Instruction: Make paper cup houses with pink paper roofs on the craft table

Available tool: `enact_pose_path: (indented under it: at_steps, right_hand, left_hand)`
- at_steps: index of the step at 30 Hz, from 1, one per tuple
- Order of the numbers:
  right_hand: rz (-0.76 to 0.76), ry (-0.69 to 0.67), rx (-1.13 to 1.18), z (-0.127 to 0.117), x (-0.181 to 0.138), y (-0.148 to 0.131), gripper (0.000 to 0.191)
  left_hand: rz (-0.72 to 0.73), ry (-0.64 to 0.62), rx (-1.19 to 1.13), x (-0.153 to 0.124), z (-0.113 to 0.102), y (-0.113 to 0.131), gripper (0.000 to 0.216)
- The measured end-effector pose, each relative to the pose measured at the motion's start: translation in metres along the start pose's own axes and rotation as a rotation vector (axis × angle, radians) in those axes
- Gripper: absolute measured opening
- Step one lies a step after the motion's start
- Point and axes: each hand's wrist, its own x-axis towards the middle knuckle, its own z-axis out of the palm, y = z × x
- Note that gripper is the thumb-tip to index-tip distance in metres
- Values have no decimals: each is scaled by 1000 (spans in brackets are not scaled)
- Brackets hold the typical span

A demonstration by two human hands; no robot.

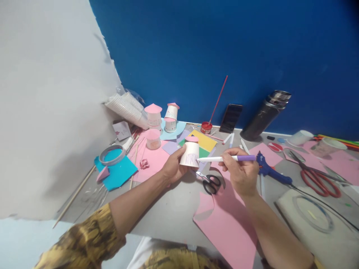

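Observation:
A white paper cup, upside down with a pink top, is gripped by my left hand over the middle of the table. Purple strokes run along its side near the rim. My right hand is closed round a white felt-tip pen with a purple end, its tip against the cup wall. Below the cup lie small black-handled scissors, partly over a large sheet of pink paper with a curved cut-out.
Pink-roofed cups stand at the back left beside stacked cups. Rightward are a blue glue gun, red-handled scissors and a dark flask. A tape roll rests on blue paper. A phone leans on the wall.

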Motion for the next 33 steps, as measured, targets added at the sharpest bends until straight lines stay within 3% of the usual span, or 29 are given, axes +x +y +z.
enact_pose_path:
  at_steps: [5,11,33]
  right_hand:
    - [-20,-39,13,0,-3,-3,17]
    - [67,-97,73,1,-6,-6,20]
    - [47,-126,57,0,-2,-1,22]
  left_hand:
    - [5,-3,7,1,-1,-1,34]
    - [21,22,29,1,-2,-1,34]
    - [22,39,14,1,-1,-1,33]
